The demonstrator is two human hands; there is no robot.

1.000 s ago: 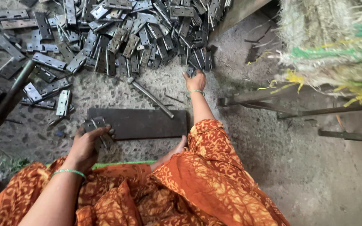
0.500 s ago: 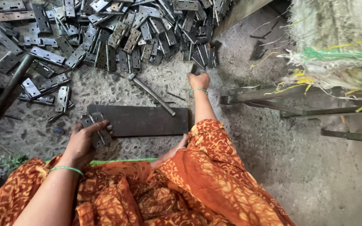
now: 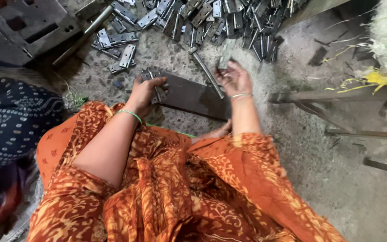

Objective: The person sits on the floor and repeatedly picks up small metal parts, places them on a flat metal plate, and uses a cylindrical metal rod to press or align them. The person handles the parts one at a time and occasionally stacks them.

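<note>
Dull grey metal hinges (image 3: pixel 211 15), seemingly rough concrete floor (image 3: pixel 337 179)

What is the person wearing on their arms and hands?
The hands are bare, no gloves. The left hand has a thin green bangle at the wrist. The right hand has thin, pale, silvery-looking bangles. The forearms are uncovered. An orange patterned cloth drapes over the lap.
</note>
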